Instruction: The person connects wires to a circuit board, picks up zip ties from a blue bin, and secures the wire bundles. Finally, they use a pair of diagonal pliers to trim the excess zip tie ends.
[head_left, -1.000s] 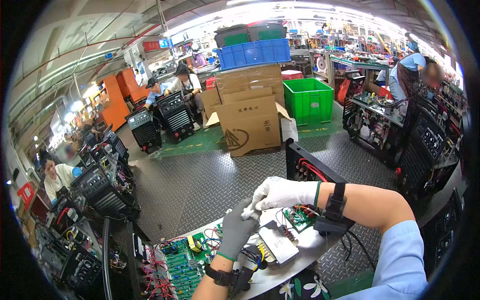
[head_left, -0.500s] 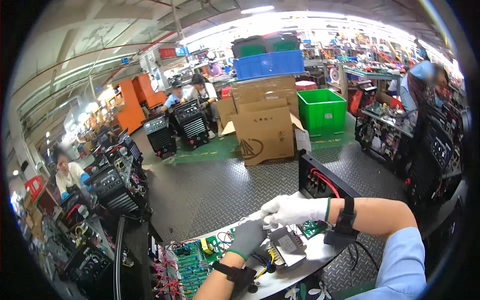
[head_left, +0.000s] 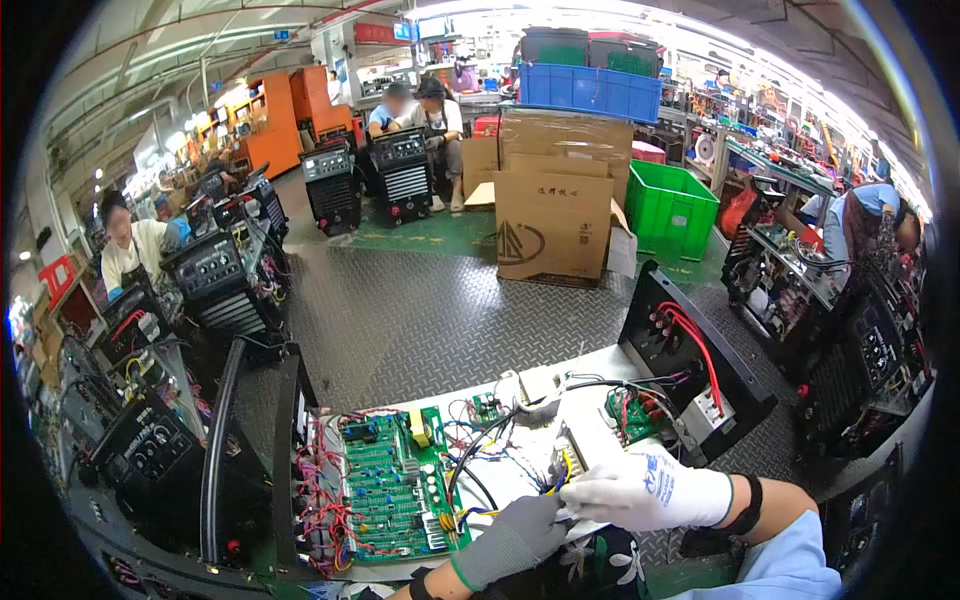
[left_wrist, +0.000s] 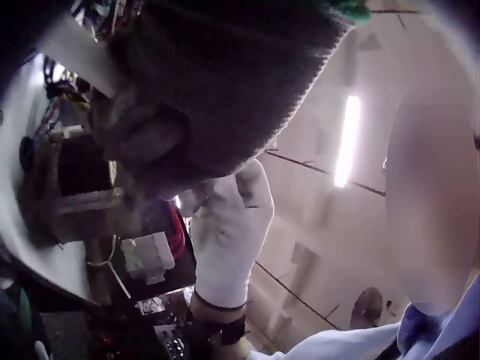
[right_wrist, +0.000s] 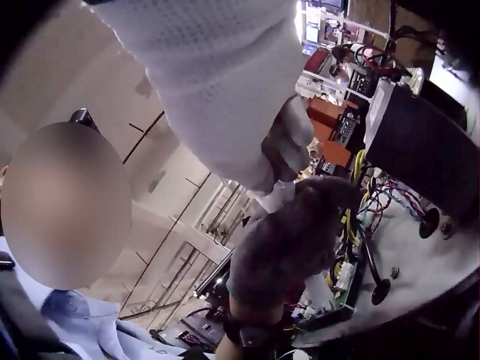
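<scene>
My left hand (head_left: 515, 545), in a grey glove, and my right hand (head_left: 650, 490), in a white glove, meet at the near edge of a white panel (head_left: 515, 475). Between their curled fingertips is a small pale thing (right_wrist: 276, 196), pinched from both sides in the right wrist view; what it is cannot be told. A dark block (right_wrist: 420, 142) stands on the panel beside the hands, mostly behind my right hand in the head view. Left of the hands lies a green circuit board (head_left: 395, 490) with red wires along its side; yellow and black cables run close by.
A black end panel (head_left: 690, 350) with red cables rises at the right, and a black frame (head_left: 290, 460) at the left. Beyond the metal floor (head_left: 400, 310) stand a cardboard box (head_left: 553, 225), a green crate (head_left: 672, 210) and black machines (head_left: 330, 185). People work at left, back and right.
Both hands have come down and nearer to my body, from above the panel's middle to its near edge, still together. The head view has shifted, showing more of the panel and the black end panel.
</scene>
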